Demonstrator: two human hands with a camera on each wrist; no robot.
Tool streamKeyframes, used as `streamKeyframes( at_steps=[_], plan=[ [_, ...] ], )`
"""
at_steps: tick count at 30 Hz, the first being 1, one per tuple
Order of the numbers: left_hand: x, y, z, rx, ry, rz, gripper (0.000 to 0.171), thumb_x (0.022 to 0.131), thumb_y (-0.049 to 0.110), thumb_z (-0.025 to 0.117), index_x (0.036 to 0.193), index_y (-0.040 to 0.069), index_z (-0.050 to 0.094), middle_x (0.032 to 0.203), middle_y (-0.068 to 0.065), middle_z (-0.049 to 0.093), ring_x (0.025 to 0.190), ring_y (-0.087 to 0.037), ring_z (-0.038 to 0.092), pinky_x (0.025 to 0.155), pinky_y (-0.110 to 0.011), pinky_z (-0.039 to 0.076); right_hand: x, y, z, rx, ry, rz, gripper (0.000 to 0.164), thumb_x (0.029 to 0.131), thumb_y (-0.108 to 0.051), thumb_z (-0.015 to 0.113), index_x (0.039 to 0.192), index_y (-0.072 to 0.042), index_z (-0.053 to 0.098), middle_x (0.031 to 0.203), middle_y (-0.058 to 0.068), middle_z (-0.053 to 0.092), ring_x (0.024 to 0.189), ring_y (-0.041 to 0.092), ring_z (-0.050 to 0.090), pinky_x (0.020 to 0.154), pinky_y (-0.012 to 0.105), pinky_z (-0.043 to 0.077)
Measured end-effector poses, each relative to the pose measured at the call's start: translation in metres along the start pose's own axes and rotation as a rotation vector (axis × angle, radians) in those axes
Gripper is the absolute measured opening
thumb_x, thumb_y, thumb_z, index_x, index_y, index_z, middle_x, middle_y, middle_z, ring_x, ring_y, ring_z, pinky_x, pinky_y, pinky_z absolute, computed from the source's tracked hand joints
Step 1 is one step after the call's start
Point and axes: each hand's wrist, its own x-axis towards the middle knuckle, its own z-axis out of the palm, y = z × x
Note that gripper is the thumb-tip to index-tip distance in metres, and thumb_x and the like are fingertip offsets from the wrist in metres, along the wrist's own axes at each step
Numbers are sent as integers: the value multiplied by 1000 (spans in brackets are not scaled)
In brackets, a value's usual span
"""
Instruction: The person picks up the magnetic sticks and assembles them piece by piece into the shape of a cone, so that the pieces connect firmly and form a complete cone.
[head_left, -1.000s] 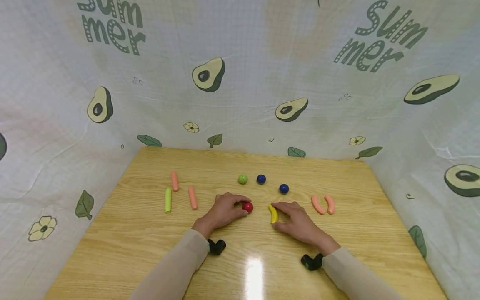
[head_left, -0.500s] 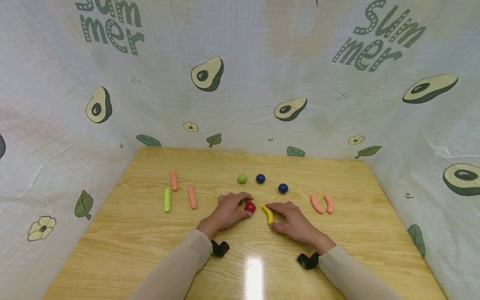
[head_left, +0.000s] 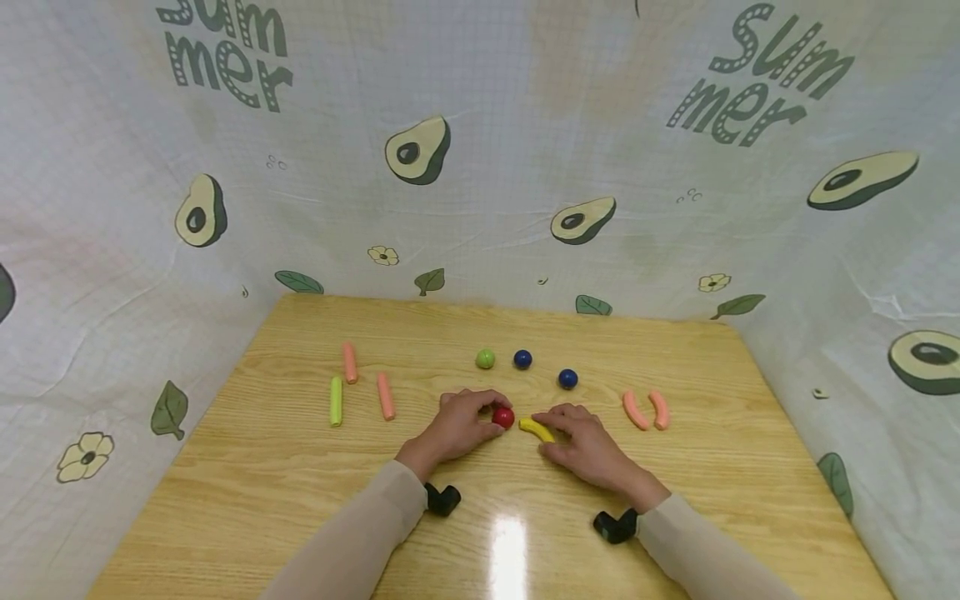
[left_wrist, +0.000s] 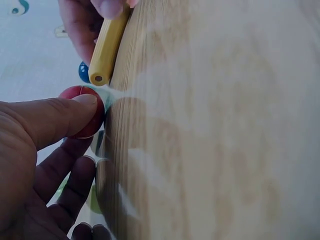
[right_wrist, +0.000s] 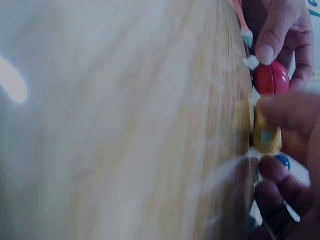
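We've got the left hand (head_left: 461, 425) pinching a red ball (head_left: 503, 417) around mid-table. Fingers: thumb and fingertips clamped on the ball; lower fingers spread apart in the left wrist view. Right hand (head_left: 588, 447) holds a curved yellow piece (head_left: 536, 429), thumb on the near side, index finger on the far side. Fingers clamped on it; right wrist view is too blurred for us to tell exact contact. Yellow piece sits between the hands, one end facing the red ball, just beside it. We can't tell if they touch.

Beyond the hands we see a green ball (head_left: 485, 358), one blue ball (head_left: 522, 359) to its right, and another blue ball (head_left: 567, 378) further right and nearer. Left of the left hand: two pink sticks (head_left: 386, 396) and a lime stick (head_left: 336, 402), the lime one leftmost. Right of the right hand: two curved pink pieces (head_left: 635, 410), side by side, lower ends closer together.

Everything's on a wooden table (head_left: 255, 500). White cloth (head_left: 495, 92) behind and at both sides, printed with avocados, leaves, flowers and "summer". Beige sleeves (head_left: 360, 533), black fitting (head_left: 444, 500) at each wrist.
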Motion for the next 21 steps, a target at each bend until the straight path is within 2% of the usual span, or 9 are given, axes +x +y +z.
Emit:
streamKeyframes(
  at_steps=[3,6,11,16,18,21],
  plan=[
    [0,0,0,2,-2,1,27,98,32,78,124,34,71,115,12,72,115,-16,61,107,-48,28,2,-1,3,-4,38,30,35,99,-21,75,133,-14,73,110,-7,67,94,11,56,85,33,46],
    [-1,0,2,8,-10,8,27,97,33,78,123,36,70,114,15,71,112,-15,60,106,-48,28,5,-3,6,6,67,88,26,98,-19,76,124,-13,76,103,-7,68,84,8,55,76,27,47],
    [-1,2,3,6,-26,10,26,96,33,79,120,35,70,113,16,69,108,-12,58,104,-47,28,7,-9,7,11,91,187,16,95,-20,78,109,-12,76,98,-4,68,80,8,58,75,29,50],
    [-2,3,4,22,-23,16,28,96,34,80,121,34,69,113,16,70,105,-11,58,103,-46,29,10,-12,9,1,98,240,17,93,-26,82,100,-13,73,91,-3,66,76,9,57,74,30,50],
    [-2,4,3,20,-22,18,28,96,33,80,121,33,69,112,15,69,105,-11,58,102,-46,30,10,-12,9,-3,91,236,21,92,-29,83,102,-13,73,93,-3,67,78,9,58,77,33,51],
    [-2,3,3,11,-14,17,27,97,32,79,121,32,69,113,14,70,106,-12,59,102,-45,30,7,-11,8,-1,61,199,32,91,-31,82,115,-12,75,101,-5,69,88,10,61,89,39,47]
  ],
)
